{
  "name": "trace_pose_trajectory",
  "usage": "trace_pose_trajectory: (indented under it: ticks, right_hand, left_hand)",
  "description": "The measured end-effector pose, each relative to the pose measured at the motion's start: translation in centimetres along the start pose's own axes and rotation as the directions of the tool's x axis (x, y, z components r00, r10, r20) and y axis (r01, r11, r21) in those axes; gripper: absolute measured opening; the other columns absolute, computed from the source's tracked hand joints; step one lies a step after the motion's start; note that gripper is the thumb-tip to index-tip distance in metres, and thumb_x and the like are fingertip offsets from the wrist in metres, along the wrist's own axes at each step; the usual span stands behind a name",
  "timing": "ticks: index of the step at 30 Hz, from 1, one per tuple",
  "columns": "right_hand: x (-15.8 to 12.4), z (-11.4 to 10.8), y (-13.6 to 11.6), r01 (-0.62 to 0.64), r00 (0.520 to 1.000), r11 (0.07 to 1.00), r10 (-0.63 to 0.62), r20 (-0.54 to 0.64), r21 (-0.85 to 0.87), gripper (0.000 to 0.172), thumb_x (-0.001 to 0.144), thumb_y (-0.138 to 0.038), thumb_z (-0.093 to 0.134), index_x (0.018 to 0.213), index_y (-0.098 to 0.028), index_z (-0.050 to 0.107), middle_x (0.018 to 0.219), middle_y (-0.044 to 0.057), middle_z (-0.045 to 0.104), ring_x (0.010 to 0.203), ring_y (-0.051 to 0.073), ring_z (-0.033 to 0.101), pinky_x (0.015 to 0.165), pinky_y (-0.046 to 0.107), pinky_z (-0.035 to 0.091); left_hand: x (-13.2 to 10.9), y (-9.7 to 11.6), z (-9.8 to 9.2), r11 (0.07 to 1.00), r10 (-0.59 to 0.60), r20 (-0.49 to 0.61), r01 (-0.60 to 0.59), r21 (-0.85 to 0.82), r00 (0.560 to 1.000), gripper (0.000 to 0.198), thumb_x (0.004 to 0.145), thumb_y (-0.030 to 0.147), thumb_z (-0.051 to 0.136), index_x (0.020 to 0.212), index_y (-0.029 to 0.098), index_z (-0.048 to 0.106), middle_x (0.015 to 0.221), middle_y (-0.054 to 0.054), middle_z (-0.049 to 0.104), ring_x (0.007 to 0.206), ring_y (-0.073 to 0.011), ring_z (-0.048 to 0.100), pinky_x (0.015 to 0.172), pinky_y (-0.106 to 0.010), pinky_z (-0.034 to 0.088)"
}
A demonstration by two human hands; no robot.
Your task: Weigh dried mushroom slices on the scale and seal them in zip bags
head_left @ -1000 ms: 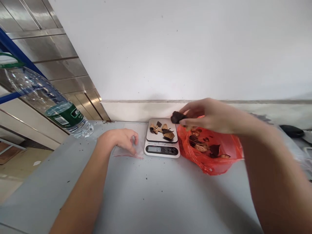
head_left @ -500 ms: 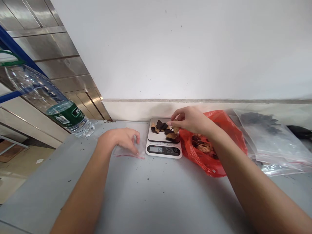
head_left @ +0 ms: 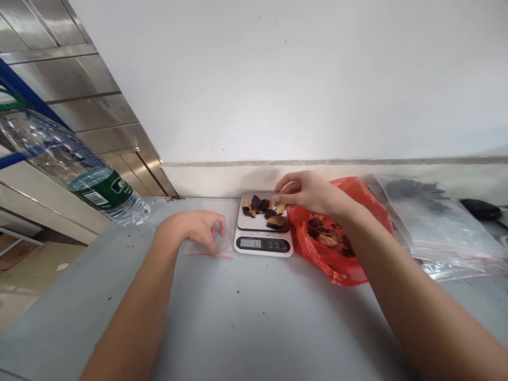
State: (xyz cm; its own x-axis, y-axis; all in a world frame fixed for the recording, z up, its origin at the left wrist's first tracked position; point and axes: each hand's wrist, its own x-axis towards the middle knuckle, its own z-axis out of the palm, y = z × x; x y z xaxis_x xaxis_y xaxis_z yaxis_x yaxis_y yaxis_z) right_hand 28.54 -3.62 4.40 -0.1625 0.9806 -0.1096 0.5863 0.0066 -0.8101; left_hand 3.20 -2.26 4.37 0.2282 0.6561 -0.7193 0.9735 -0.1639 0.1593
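A white kitchen scale [head_left: 264, 245] stands on the grey table, its display reading 6.9. Several dried brown and tan pieces [head_left: 260, 205] lie on its plate. Above the right part of the plate is my right hand [head_left: 304, 193], its fingertips closed at a tan piece [head_left: 280, 208]. My left hand [head_left: 204, 230] rests left of the scale, fingers apart and curved, over a clear zip bag [head_left: 226, 246]. Right of the scale, an open red plastic bag [head_left: 317, 256] holds more dried pieces [head_left: 327, 238].
A large water bottle [head_left: 99, 185] with a green label stands at the left. Clear zip bags [head_left: 448, 227], one with dark contents, lie at the right beside a black object [head_left: 480, 209]. A white wall [head_left: 297, 95] rises behind the table.
The view has shifted slightly. My right fingertips have come down a little to the pieces on the plate, where the tan piece now lies. My left hand has barely moved.
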Motion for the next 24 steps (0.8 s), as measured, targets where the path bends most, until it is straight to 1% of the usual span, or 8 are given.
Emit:
trace_pose_trajectory:
  ticks: [2, 5, 7, 10, 15, 20, 24]
  right_hand:
    - [0.1, 0.2, 0.0, 0.01, 1.0, 1.0, -0.01, 0.002, 0.027, 0.018, 0.086, -0.017, 0.075, 0.074, -0.02, 0.062, 0.071, 0.002, 0.076, 0.068, 0.015, 0.069, 0.066, 0.026, 0.05]
    - [0.2, 0.6, 0.0, 0.028, 1.0, 0.997, -0.029, 0.007, 0.066, 0.021, 0.087, -0.019, 0.075, 0.073, -0.02, 0.059, 0.066, 0.0, 0.073, 0.064, 0.014, 0.067, 0.064, 0.025, 0.05]
    - [0.3, 1.0, -0.1, 0.021, 1.0, 0.996, -0.019, -0.02, 0.092, 0.023, 0.087, -0.019, 0.076, 0.074, -0.02, 0.057, 0.065, -0.001, 0.071, 0.062, 0.013, 0.066, 0.062, 0.024, 0.049]
    - [0.4, 1.7, -0.2, 0.007, 0.997, 0.992, 0.003, -0.073, 0.128, 0.025, 0.085, -0.013, 0.076, 0.074, -0.02, 0.055, 0.065, -0.003, 0.069, 0.06, 0.011, 0.064, 0.059, 0.022, 0.046]
    - [0.5, 2.6, -0.2, 0.007, 0.996, 0.989, 0.006, -0.088, 0.145, 0.028, 0.084, -0.01, 0.075, 0.072, -0.021, 0.053, 0.064, -0.003, 0.067, 0.059, 0.011, 0.063, 0.057, 0.022, 0.046]
    - [0.6, 2.7, 0.0, 0.008, 0.993, 0.991, 0.008, -0.122, 0.131, 0.029, 0.084, -0.014, 0.076, 0.069, -0.021, 0.052, 0.065, -0.003, 0.067, 0.058, 0.01, 0.059, 0.056, 0.022, 0.044]
    - [0.5, 2.3, -0.3, 0.04, 0.988, 0.988, -0.017, -0.156, 0.15, 0.027, 0.083, -0.014, 0.073, 0.07, -0.022, 0.051, 0.068, -0.001, 0.072, 0.062, 0.013, 0.065, 0.061, 0.024, 0.048]
  left_hand:
    - [0.0, 0.1, 0.0, 1.0, -0.008, -0.003, 0.008, 0.003, 1.0, 0.072, 0.05, 0.059, 0.077, 0.111, 0.026, 0.057, 0.128, -0.007, 0.065, 0.103, -0.03, 0.066, 0.076, -0.036, 0.049]
    - [0.0, 0.0, 0.0, 1.0, -0.002, -0.021, 0.002, 0.011, 1.0, 0.073, 0.051, 0.062, 0.077, 0.112, 0.026, 0.058, 0.128, -0.007, 0.066, 0.103, -0.0298, 0.067, 0.075, -0.035, 0.051]
    - [0.0, 0.0, 0.0, 1.0, 0.008, -0.024, -0.008, 0.016, 1.0, 0.073, 0.052, 0.063, 0.077, 0.113, 0.027, 0.058, 0.127, -0.007, 0.067, 0.103, -0.0296, 0.067, 0.074, -0.034, 0.051]
    - [-0.1, 0.0, 0.0, 1.0, 0.004, -0.02, -0.003, 0.022, 1.0, 0.074, 0.052, 0.065, 0.077, 0.113, 0.027, 0.058, 0.126, -0.007, 0.067, 0.103, -0.0295, 0.067, 0.073, -0.034, 0.05]
    - [-0.1, 0.0, 0.0, 1.0, 0.015, -0.012, -0.015, 0.013, 1.0, 0.076, 0.052, 0.065, 0.077, 0.114, 0.026, 0.056, 0.127, -0.008, 0.065, 0.103, -0.0294, 0.066, 0.077, -0.036, 0.051]
    - [0.0, -0.1, 0.1, 1.0, 0.02, -0.014, -0.02, 0.018, 1.0, 0.072, 0.052, 0.06, 0.077, 0.113, 0.028, 0.056, 0.124, -0.006, 0.065, 0.102, -0.0289, 0.066, 0.076, -0.036, 0.051]
    - [0.1, -0.2, 0.1, 1.0, 0.02, -0.014, -0.02, 0.012, 1.0, 0.071, 0.052, 0.056, 0.077, 0.114, 0.028, 0.056, 0.125, -0.006, 0.065, 0.099, -0.0282, 0.066, 0.073, -0.035, 0.051]
